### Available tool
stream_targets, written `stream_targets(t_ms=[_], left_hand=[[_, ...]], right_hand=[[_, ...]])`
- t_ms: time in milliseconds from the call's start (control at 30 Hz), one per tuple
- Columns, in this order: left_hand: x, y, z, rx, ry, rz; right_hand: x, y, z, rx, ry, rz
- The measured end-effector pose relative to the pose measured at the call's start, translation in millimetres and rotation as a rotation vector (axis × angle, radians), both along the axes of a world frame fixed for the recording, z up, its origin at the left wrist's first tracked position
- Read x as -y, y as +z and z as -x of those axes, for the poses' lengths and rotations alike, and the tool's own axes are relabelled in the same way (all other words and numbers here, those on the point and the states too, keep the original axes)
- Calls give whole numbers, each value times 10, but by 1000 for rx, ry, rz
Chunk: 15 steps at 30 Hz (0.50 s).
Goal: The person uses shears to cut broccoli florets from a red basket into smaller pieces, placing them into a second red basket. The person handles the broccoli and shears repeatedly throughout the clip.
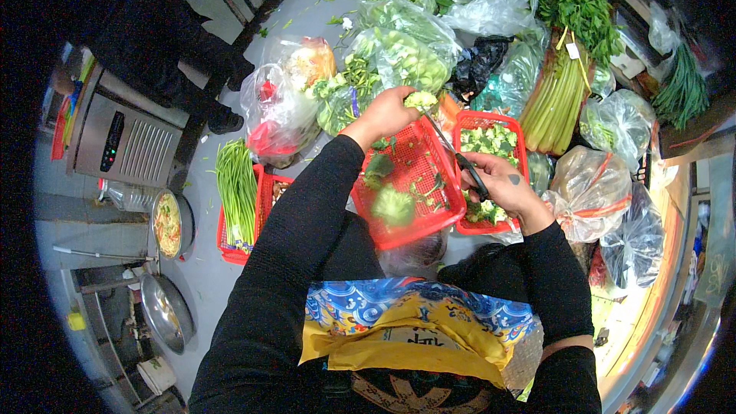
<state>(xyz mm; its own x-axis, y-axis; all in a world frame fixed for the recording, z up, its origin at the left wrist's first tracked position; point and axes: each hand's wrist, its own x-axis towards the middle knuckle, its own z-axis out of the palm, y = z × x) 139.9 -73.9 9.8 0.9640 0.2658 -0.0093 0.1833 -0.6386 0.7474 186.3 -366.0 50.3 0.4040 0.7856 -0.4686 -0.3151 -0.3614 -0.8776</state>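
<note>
My left hand (388, 112) holds a pale green vegetable floret (421, 100), probably broccoli or cauliflower, above the far end of a tilted red plastic basket (422, 230). That basket has loose green pieces and blurred broccoli heads (394, 206) in it. In my right hand (500, 181) is a pair of scissors (460, 155) with black handles, its blades reaching up to the floret. Just beyond that hand, a second red basket (522, 149) holds many cut broccoli florets (489, 141).
Bagged vegetables (411, 57) and a celery bundle (555, 98) lie ahead. At left are green stalks (237, 190) in a red basket, a bowl of shredded food (168, 224) and a metal pan (167, 313). A dark-clothed person (167, 46) stands at upper left.
</note>
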Motion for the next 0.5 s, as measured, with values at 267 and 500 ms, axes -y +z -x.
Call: stream_targets(t_ms=[267,500], left_hand=[[-29,19,5,-123,-68,92],[-181,-193,211,-451,14,818]], right_hand=[[-31,10,42,6,40,-34],[-20,-64,45,-44,161,64]])
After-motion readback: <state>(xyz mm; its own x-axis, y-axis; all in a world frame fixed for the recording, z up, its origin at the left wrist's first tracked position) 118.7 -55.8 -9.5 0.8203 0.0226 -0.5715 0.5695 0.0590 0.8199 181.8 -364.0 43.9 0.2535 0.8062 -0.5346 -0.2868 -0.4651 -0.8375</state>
